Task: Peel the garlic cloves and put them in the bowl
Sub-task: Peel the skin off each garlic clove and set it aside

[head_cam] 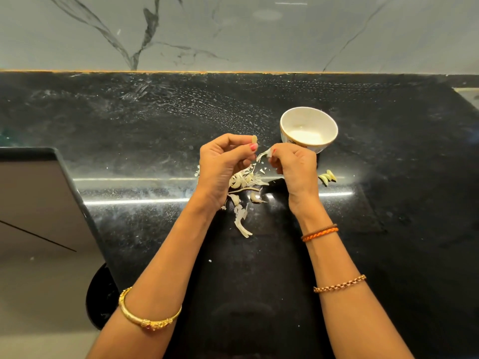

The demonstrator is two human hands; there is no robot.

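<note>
Bangled forearms reach over a black stone counter (388, 177) as a person peels garlic above a scatter of papery skins (243, 224). Fingertips of the left hand (223, 164) pinch a pale clove (254, 139), its tip showing just above a pink-painted nail. Curled fingers of the right hand (295, 164) grip a strip of skin (263, 154) that stretches between the two hands, apparently mid-tear; whether the strip is fully free of the clove is hard to tell at this size.

A white bowl (329, 120) stands just beyond the right hand, its bottom looking bare of garlic, though glare makes that uncertain. A few peeled cloves (328, 177) lie on the counter beside the right wrist, not in the bowl. More garlic pieces (255, 197) sit among the skins below the hands, peeled or not unclear.

Risks from here: a sharp tug on the skin could flick the small clove out of the light fingertip pinch and onto the counter or floor. Loose flakes clinging to the fingers could ride into the bowl with the clove. The right wrist, working close to the bowl, could nudge it during the transfer, and the peeled cloves by the wrist may be overlooked amid the litter.
</note>
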